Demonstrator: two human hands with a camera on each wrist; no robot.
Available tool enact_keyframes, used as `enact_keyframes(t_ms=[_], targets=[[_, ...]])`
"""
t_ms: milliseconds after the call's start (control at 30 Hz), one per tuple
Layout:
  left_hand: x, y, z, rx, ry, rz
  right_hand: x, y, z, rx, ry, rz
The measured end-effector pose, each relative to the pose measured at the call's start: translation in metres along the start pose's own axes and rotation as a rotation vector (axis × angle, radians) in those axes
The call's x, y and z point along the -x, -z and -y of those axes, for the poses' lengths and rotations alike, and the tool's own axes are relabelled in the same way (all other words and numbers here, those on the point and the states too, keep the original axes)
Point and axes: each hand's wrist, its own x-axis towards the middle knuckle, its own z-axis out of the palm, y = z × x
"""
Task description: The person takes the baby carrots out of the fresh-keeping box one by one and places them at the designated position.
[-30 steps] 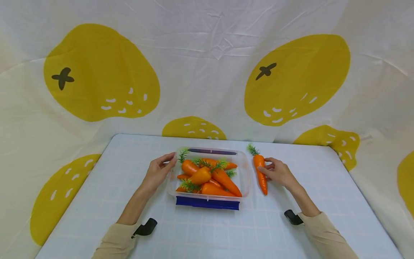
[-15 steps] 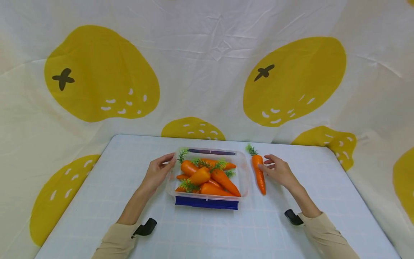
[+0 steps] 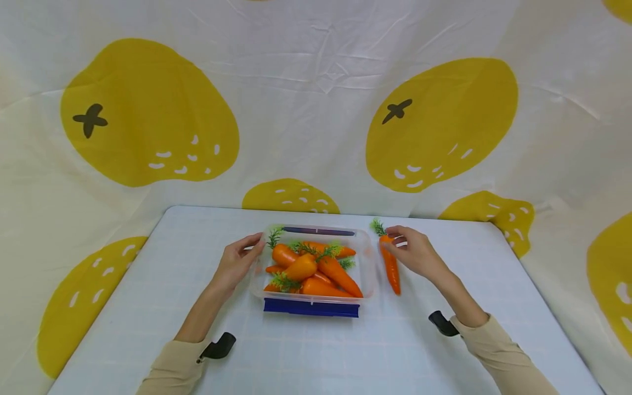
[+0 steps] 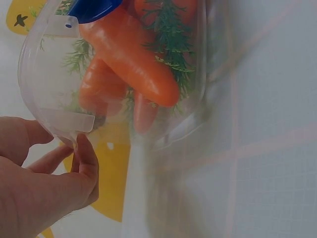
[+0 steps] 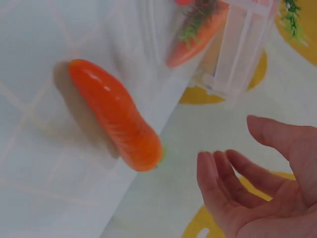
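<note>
Carrot (image 3: 390, 266) lying loose on the table (image 3: 148, 285), just left of the right hand (image 3: 417, 253), leafy top pointing away from the person, tip pointing back toward the right sleeve (image 3: 498, 351). Right hand hovering beside the top end with fingers (image 5: 223, 183) loosely spread and gently bent, gripping nothing; in the wrist view, sitting just apart from the carrot, though from the head view contact at the fingertips being too close to call. Clear plastic box (image 3: 367, 258) standing between the two hands, just left of the loose carrot, holding a heap of carrots (image 3: 316, 269) with green tops, a blue clip (image 3: 311, 308) running along its near edge and another blue strip (image 3: 318, 231) along the far edge. Left hand (image 3: 237, 262) resting against the box's left end, thumb and fingers (image 4: 86, 163) lightly curving round the rim tab. Lemon-print cloth (image 3: 148, 109) hanging behind the table, beyond both hands.
</note>
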Motion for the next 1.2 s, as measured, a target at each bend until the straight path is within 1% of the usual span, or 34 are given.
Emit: enact_keyframes(t_ms=[100,300,433,533,700,800,933,1033,1133,1200], targets=[[0.0,0.001,0.0,0.003,0.011,0.004,-0.002,-0.002,0.01,-0.018,0.028,0.009],[-0.001,0.002,0.001,-0.027,0.031,-0.006,-0.003,-0.007,0.03,-0.064,0.077,0.053],[0.0,0.003,0.0,-0.028,0.006,-0.014,-0.005,-0.013,0.04,-0.109,0.152,0.08],[0.001,0.003,-0.001,-0.021,-0.016,-0.013,-0.007,-0.02,0.044,-0.118,0.218,0.097],[0.001,0.003,-0.002,-0.012,-0.024,-0.006,-0.009,-0.032,0.05,-0.123,0.254,0.15],[0.005,0.002,-0.012,-0.009,-0.006,0.003,-0.012,-0.039,0.053,-0.132,0.288,0.174],[0.004,0.002,-0.011,0.003,0.009,0.0,-0.012,-0.046,0.058,-0.132,0.297,0.203],[-0.001,0.002,0.0,0.016,-0.009,-0.006,-0.012,-0.05,0.061,-0.139,0.272,0.243],[0.0,0.001,0.0,0.019,-0.015,-0.004,-0.012,-0.055,0.061,-0.168,0.266,0.285],[0.0,0.0,0.0,0.018,-0.014,-0.001,-0.012,-0.058,0.06,-0.181,0.268,0.298]])
